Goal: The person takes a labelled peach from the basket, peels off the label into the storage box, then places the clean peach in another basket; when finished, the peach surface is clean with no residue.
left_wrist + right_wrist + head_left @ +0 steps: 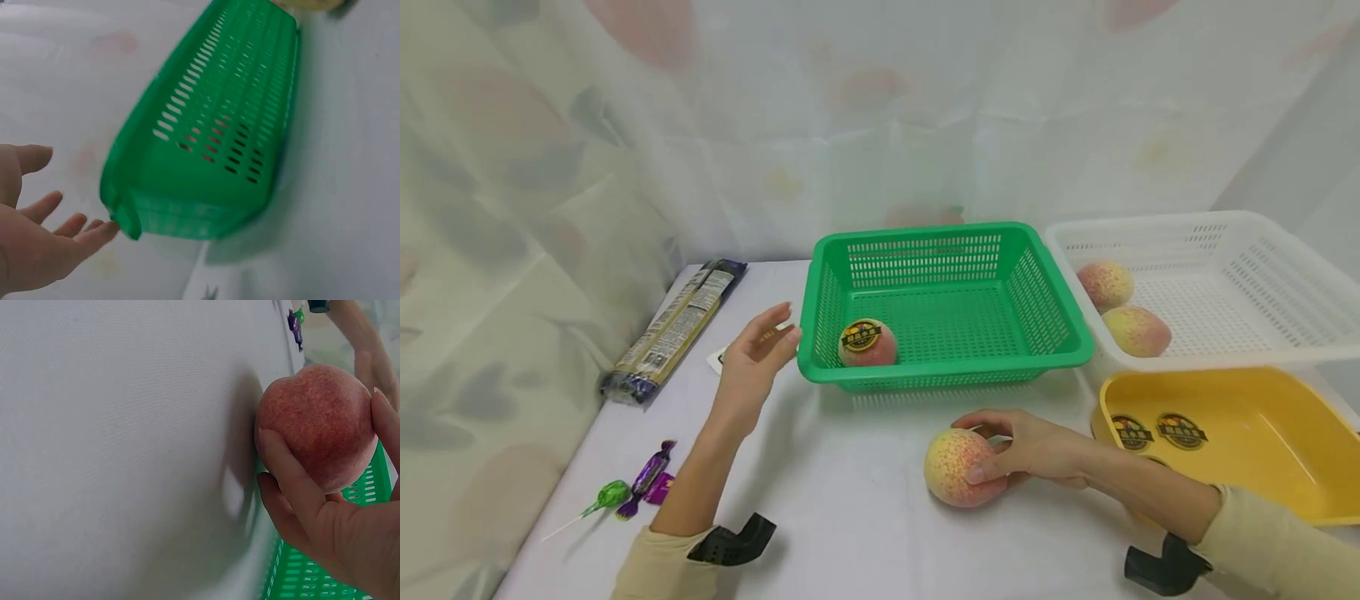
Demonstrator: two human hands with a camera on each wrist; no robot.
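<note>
Head: gripping peach in right hand, outside green basket at its 6 o'clock. Left wrist: holding left hand relaxed and unladen by the rim. Right wrist: likely light, firm, bruisable; best cupped gently around the widest part.

Before the left half of the green basket, bare counter gives passage; white basket and yellow bin block the green basket's right

Four peaches, two baskets (plus one yellow tub)
</note>
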